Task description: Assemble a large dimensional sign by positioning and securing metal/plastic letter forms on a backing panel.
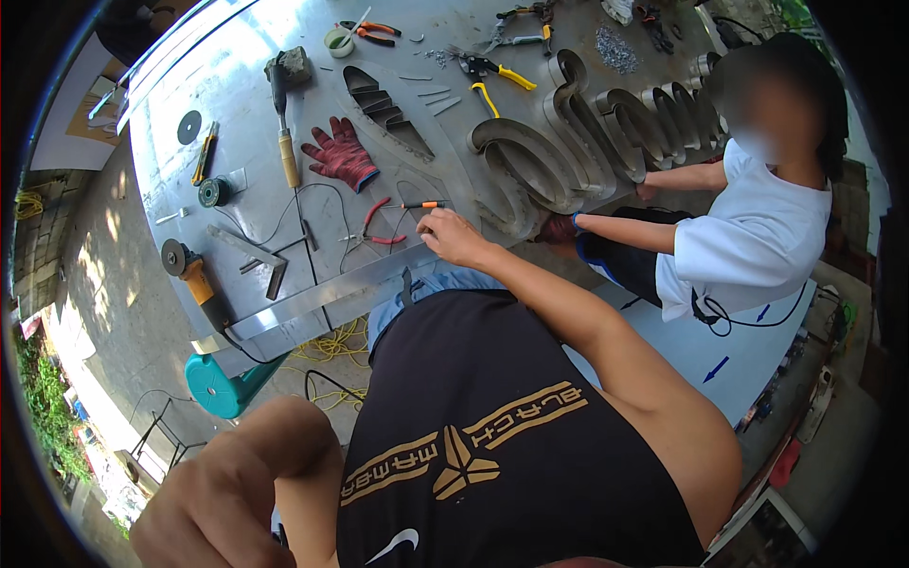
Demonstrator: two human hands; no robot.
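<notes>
My right hand [454, 237] rests palm down at the near edge of the metal-topped table [398, 270], its fingers loosely bent and nothing visible in them. Just beyond its fingertips lies a slim tool with an orange-and-black handle [423, 204]. Red-handled pliers [377, 227] lie to its left, with thin wire around them. A sheet-metal letter form [516, 175] stands right of the fingers. Close to the camera at lower left, my left hand [222, 488] is raised off the table, fingers curled. Whatever it may hold is hidden.
A co-worker in a white shirt [757, 232] reaches to the metal letters from the right. Around the table lie a red glove [343, 154], a wood-handled soldering iron [287, 156], a wire spool [214, 193], an angle grinder [197, 281] and snips [488, 76]. A green stool [227, 383] stands below.
</notes>
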